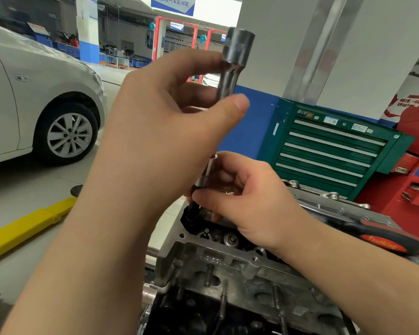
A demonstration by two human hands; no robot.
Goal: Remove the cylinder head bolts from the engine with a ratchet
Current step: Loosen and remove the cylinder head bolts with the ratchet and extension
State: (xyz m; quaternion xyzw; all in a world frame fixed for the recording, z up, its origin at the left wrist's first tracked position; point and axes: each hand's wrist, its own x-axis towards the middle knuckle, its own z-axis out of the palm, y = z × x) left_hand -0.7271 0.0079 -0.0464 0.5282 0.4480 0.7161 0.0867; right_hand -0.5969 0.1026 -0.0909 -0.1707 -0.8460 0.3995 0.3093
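Left hand: the left hand (155,122) was raised above the engine, its thumb and fingers (237,103) pinched on a long metal socket (237,52) held upright with its wide end up, seemingly lifted clear so the lower piece could be worked on.
Right hand: the right hand (247,201) was low over the far end of the engine, fingers curled round a short silver socket piece (207,175) standing on a dark stem; this looked like steadying or seating it on a bolt, though the bolt itself was hidden under the hand.
Engine: the cylinder head (228,274) filled the lower middle, top open, with studs standing along its near edge.
Ratchet: the ratchet (382,238), orange and black handled, lay loose on the right edge of the engine, held by neither hand, probably parked within reach while the sockets were sorted.
Stage: judged to be tool fitting, not loosening.
Background: a green tool cabinet (331,151) stood behind, a white car (34,97) to the left.
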